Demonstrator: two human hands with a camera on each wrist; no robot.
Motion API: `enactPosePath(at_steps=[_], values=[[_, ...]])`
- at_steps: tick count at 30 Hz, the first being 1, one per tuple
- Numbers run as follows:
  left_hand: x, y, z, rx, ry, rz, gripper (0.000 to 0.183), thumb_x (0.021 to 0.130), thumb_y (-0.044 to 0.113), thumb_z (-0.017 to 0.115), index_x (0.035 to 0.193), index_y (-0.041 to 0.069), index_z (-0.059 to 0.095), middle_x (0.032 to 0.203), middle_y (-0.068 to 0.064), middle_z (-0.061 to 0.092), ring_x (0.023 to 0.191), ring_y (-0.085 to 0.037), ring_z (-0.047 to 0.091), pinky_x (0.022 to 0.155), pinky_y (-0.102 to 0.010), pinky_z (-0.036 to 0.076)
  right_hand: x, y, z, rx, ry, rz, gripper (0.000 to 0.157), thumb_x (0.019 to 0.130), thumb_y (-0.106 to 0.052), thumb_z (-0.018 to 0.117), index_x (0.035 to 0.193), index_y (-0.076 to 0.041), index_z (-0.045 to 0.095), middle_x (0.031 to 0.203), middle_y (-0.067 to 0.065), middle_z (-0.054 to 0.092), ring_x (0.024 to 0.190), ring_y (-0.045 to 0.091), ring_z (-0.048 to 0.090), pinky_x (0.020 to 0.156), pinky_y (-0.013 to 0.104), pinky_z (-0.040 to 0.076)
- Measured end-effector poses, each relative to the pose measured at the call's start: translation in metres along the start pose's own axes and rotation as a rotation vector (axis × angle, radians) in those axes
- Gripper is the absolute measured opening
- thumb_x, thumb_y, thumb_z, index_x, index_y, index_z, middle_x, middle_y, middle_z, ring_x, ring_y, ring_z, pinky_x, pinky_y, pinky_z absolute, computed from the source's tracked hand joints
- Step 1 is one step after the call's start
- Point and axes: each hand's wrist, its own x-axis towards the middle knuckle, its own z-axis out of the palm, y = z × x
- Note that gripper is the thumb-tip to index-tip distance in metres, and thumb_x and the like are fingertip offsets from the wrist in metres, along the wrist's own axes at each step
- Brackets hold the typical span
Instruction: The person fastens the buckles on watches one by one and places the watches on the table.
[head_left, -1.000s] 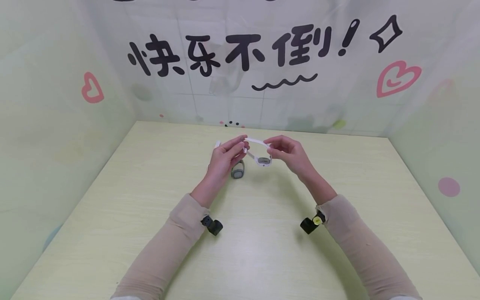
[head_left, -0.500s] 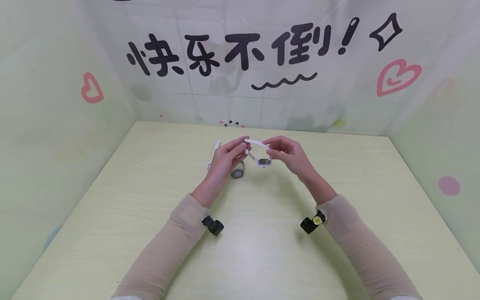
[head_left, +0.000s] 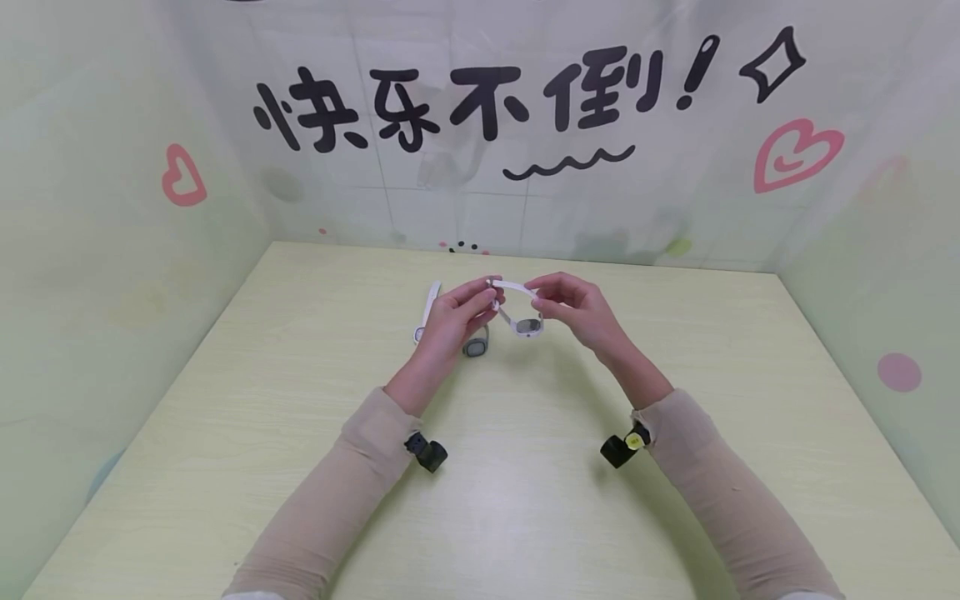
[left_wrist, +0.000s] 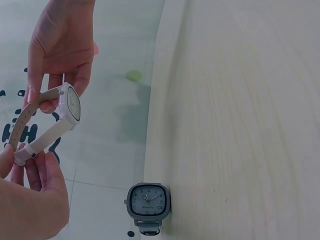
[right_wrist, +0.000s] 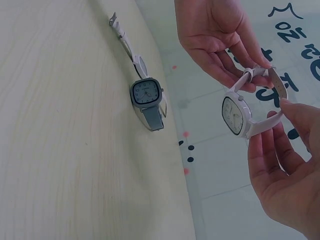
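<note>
Raised over the far part of the table, a white wristwatch (head_left: 528,327) is held between both hands, its strap bent into a loop. My left hand (head_left: 450,321) pinches the strap's buckle end. My right hand (head_left: 573,304) pinches the strap close to the case. In the left wrist view the case (left_wrist: 70,105) is turned sideways, and the strap's brownish inner side with its holes shows. The dial faces away from the hands in the right wrist view, where the strap's tip end (right_wrist: 278,82) lies at the left fingers by the buckle.
A grey square-faced watch (head_left: 476,347) rests on the table (head_left: 510,500) beneath my left hand. Just left of it lies another white watch (head_left: 430,307), stretched out and partly covered by that hand. A printed cloth wall (head_left: 465,208) closes off the table's back edge.
My left hand has shifted slightly right and down, so more of the white watch on the table shows. The held watch has lowered a little; both grips stay the same.
</note>
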Motion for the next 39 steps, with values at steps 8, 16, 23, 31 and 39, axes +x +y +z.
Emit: enactPosePath(at_steps=[8,16,23,31,39], values=[[-0.0006,-0.0005,0.0007,0.022,-0.01,0.007,0.033,0.099,0.009,0.06,0.131,0.001,0.061,0.104,0.002,0.072,0.099,-0.006,0.07,0.095,-0.021,0.055,-0.001,0.0006,-0.0007,0.004,-0.004,0.021,0.03,0.095,-0.009,0.066,0.124,0.0,0.064,0.092,-0.005,0.063,0.084,0.011,0.06,0.078,0.018,0.056],[-0.0012,-0.0014,0.002,0.052,-0.004,0.004,0.033,0.099,0.01,0.061,0.131,0.002,0.062,0.111,0.0,0.072,0.102,-0.006,0.069,0.096,-0.022,0.054,-0.0022,0.0058,-0.0021,0.027,-0.056,0.076,0.034,0.096,-0.009,0.065,0.125,0.006,0.06,0.096,-0.006,0.067,0.086,0.009,0.064,0.086,0.025,0.057],[-0.0002,-0.0024,0.002,0.066,0.0,0.004,0.034,0.098,0.011,0.063,0.131,0.003,0.062,0.122,-0.008,0.07,0.104,-0.007,0.069,0.097,-0.023,0.054,-0.0027,0.0086,-0.002,0.03,-0.065,0.094,0.034,0.096,-0.01,0.066,0.126,0.005,0.06,0.106,0.008,0.069,0.094,0.017,0.066,0.086,0.02,0.056],[-0.001,-0.0005,0.0054,0.091,0.004,0.007,0.034,0.098,0.01,0.063,0.131,0.003,0.062,0.13,-0.014,0.066,0.106,-0.008,0.068,0.098,-0.023,0.054,-0.0031,0.008,-0.0033,0.033,-0.056,0.073,0.03,0.096,-0.009,0.066,0.123,0.002,0.062,0.114,0.019,0.067,0.093,0.015,0.067,0.086,0.021,0.057],[-0.0012,-0.0004,0.0078,0.125,0.016,-0.01,0.034,0.097,0.011,0.064,0.131,0.004,0.063,0.132,-0.014,0.066,0.108,-0.01,0.068,0.096,-0.022,0.054,-0.0027,0.005,-0.0043,0.026,-0.04,0.046,0.03,0.096,-0.008,0.065,0.123,0.003,0.062,0.107,0.005,0.069,0.098,0.021,0.068,0.089,0.026,0.058]])
